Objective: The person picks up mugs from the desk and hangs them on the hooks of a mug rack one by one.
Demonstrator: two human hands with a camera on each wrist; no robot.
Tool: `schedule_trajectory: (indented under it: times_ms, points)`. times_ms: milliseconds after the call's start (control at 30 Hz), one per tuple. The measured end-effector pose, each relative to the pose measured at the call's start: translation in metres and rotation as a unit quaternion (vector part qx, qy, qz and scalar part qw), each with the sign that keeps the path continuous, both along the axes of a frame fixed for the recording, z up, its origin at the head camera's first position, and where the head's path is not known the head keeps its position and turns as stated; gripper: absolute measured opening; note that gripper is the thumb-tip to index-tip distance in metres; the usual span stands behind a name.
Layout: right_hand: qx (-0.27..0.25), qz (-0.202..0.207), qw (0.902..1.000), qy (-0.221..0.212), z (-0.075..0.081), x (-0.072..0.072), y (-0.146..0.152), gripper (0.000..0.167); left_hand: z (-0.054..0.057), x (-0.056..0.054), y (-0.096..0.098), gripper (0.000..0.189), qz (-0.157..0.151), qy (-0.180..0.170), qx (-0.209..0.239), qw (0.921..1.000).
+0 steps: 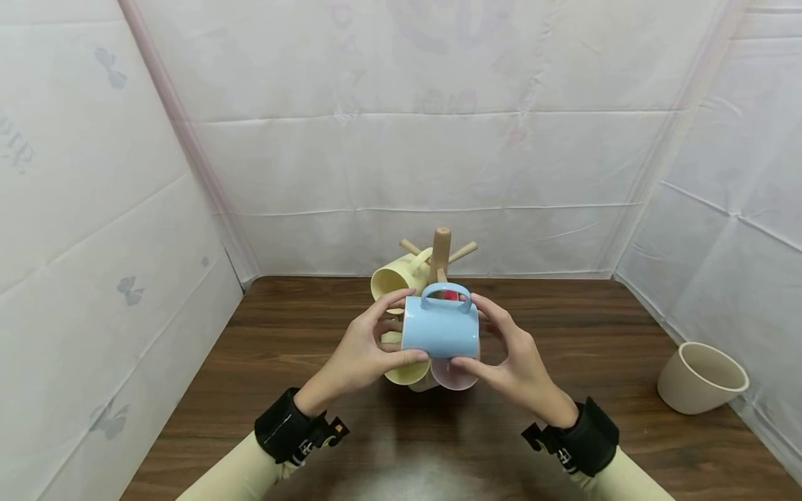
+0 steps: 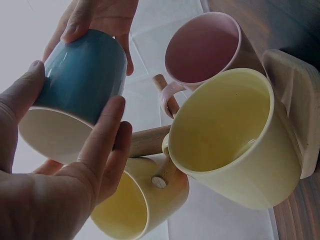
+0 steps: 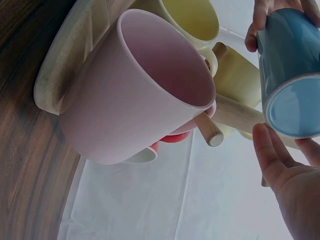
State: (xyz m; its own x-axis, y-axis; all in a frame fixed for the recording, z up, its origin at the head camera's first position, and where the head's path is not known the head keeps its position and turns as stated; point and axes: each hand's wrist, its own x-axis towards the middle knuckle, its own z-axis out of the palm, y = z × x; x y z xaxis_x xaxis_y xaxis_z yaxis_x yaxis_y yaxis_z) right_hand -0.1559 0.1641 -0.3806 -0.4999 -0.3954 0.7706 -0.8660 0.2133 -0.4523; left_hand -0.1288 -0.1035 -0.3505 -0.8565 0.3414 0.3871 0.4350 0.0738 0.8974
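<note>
A light blue mug point(image 1: 441, 327) lies on its side in the air, its handle pointing up, in front of a wooden mug tree point(image 1: 441, 247). My left hand point(image 1: 363, 344) holds the rim end between thumb and fingers; the mouth shows in the left wrist view. At the base end, my right hand point(image 1: 516, 355) grips the mug the same way. Behind it hang an upper yellow mug point(image 1: 401, 275), a lower yellow mug point(image 2: 235, 145) and a pink mug point(image 3: 135, 95). The blue mug partly hides the tree in the head view.
A beige cup point(image 1: 695, 383) stands at the right edge of the brown wooden table point(image 1: 301, 313). Part of a red mug point(image 3: 175, 137) shows behind the pink one. Bare pegs point(image 1: 464, 251) stick out near the tree's top. White sheeting point(image 1: 401, 160) encloses the back and sides.
</note>
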Motion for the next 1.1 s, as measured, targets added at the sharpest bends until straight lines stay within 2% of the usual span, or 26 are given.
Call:
schedule_trajectory:
  times_ms: [167, 467, 667, 867, 1100]
  points:
    - [0.008, -0.003, 0.9999, -0.007, 0.001, -0.003, 0.002, 0.088, 0.000, -0.001, 0.002, 0.086, 0.014, 0.001, -0.005, 0.9999]
    - [0.007, 0.017, 0.9993, -0.032, 0.005, -0.008, 0.005, 0.095, 0.002, 0.000, 0.007, 0.083, 0.050, 0.001, -0.025, 0.9984]
    - [0.008, 0.033, 0.9980, -0.054, 0.006, -0.010, 0.006, 0.099, 0.002, 0.000, 0.008, 0.077, 0.084, 0.008, -0.048, 0.9953]
    - [0.015, 0.026, 0.9966, -0.076, 0.006, -0.012, 0.007, 0.101, 0.000, -0.002, 0.010, 0.075, 0.102, 0.009, -0.065, 0.9926]
    - [0.019, 0.021, 0.9945, -0.101, 0.011, -0.012, 0.006, 0.096, 0.001, -0.004, 0.012, 0.072, 0.126, 0.021, -0.092, 0.9875]
